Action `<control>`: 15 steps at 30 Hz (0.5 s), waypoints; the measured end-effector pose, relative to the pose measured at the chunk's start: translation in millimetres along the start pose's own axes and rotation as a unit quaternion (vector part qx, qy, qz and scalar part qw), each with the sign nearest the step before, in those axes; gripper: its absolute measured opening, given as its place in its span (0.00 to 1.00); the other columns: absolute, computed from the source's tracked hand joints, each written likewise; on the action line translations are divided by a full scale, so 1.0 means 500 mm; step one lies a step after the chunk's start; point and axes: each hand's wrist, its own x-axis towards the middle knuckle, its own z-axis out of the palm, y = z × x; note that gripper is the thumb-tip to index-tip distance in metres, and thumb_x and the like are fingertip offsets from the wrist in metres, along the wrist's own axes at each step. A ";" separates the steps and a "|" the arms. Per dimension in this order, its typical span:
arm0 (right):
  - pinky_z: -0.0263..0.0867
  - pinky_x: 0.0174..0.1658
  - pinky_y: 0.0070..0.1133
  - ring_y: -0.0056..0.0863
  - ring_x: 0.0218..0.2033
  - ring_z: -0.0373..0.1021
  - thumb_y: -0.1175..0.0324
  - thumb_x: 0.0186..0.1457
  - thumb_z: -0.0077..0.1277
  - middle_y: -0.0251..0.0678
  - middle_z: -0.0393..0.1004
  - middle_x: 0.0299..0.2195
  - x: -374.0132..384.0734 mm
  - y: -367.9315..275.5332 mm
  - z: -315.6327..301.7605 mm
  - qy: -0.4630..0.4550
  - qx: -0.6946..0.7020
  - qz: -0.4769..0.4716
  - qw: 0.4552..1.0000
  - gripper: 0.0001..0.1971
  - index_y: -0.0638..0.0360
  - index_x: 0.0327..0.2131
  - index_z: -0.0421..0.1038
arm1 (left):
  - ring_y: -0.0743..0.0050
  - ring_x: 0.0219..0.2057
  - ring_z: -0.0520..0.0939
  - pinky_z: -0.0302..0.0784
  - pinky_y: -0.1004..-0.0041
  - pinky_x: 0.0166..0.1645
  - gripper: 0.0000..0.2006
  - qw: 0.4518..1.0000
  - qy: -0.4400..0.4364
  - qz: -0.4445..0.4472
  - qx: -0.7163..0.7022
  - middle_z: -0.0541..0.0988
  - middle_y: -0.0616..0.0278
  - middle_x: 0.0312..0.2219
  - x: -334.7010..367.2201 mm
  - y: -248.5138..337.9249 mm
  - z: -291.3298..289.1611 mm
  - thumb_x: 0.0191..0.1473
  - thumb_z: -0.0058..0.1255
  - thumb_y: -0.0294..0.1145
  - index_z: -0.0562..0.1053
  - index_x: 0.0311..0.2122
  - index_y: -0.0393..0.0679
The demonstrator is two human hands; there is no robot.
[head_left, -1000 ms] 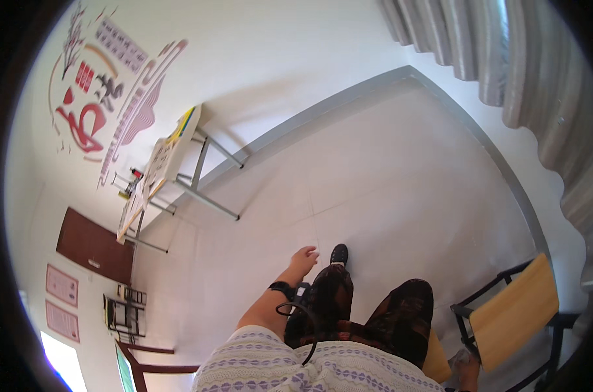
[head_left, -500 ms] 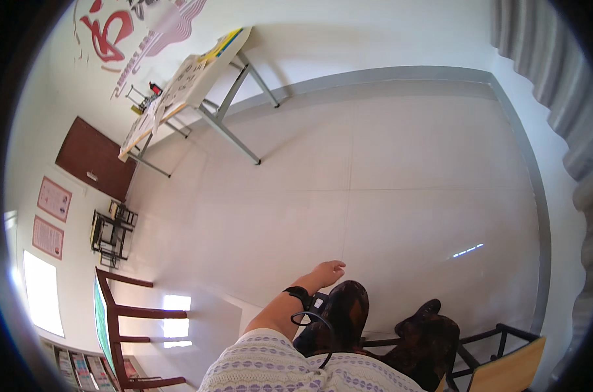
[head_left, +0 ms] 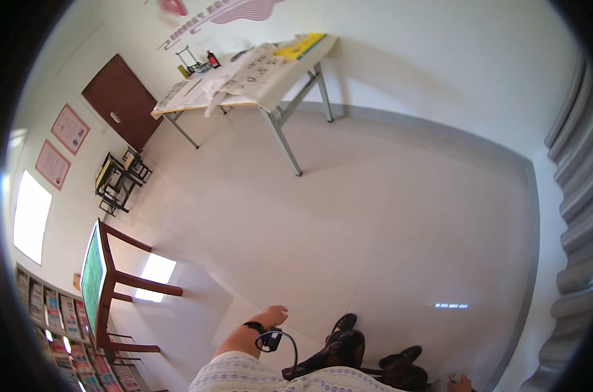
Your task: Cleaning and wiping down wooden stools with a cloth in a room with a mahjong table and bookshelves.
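Note:
My left hand (head_left: 272,316) is held out in front of me over the floor, loosely relaxed with nothing in it. A black band (head_left: 254,326) circles that wrist, with a small black device (head_left: 271,340) and a looped cable beside it. At the lower edge, right of my shoes (head_left: 401,358), part of my right hand (head_left: 462,384) shows. It is close to a small grey thing I cannot make out, and its fingers are mostly hidden.
Ahead stands a long table (head_left: 268,98) with written paper sheets, a yellow sheet (head_left: 301,47) and a dark bottle (head_left: 213,59). Leftward are a green-topped table (head_left: 94,268), bookshelves (head_left: 67,313), small desks with stools (head_left: 117,183) and a brown door (head_left: 123,101). A grey curtain (head_left: 571,196) hangs right.
The view has turned, bringing more of the bookshelves into sight. My left hand appears lower and further left. The wooden seat at lower right has left view, and part of my right hand now shows.

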 end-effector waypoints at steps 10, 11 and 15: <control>0.62 0.53 0.35 0.49 0.53 0.63 0.51 0.60 0.38 0.56 0.64 0.53 -0.124 -0.262 -0.176 0.050 -0.147 -0.118 0.981 0.28 0.64 0.54 0.63 | 0.57 0.46 0.78 0.72 0.64 0.53 0.22 0.992 0.001 -0.025 -0.128 0.79 0.54 0.43 -0.172 -0.094 -0.091 0.50 0.51 0.46 0.73 0.50 0.50; 0.62 0.53 0.35 0.49 0.53 0.63 0.51 0.60 0.38 0.56 0.64 0.53 -0.110 -0.228 -0.166 0.064 -0.152 -0.117 0.979 0.28 0.64 0.54 0.63 | 0.57 0.46 0.78 0.72 0.64 0.53 0.22 0.989 0.008 -0.023 -0.144 0.79 0.53 0.43 -0.172 -0.094 -0.102 0.50 0.51 0.46 0.73 0.50 0.50; 0.61 0.51 0.39 0.55 0.47 0.63 0.53 0.59 0.36 0.56 0.67 0.47 -0.049 -0.183 -0.146 0.091 -0.175 -0.176 0.964 0.22 0.62 0.45 0.67 | 0.57 0.46 0.78 0.72 0.65 0.52 0.22 0.978 0.018 -0.055 -0.199 0.78 0.53 0.43 -0.157 -0.145 -0.097 0.49 0.50 0.43 0.73 0.49 0.49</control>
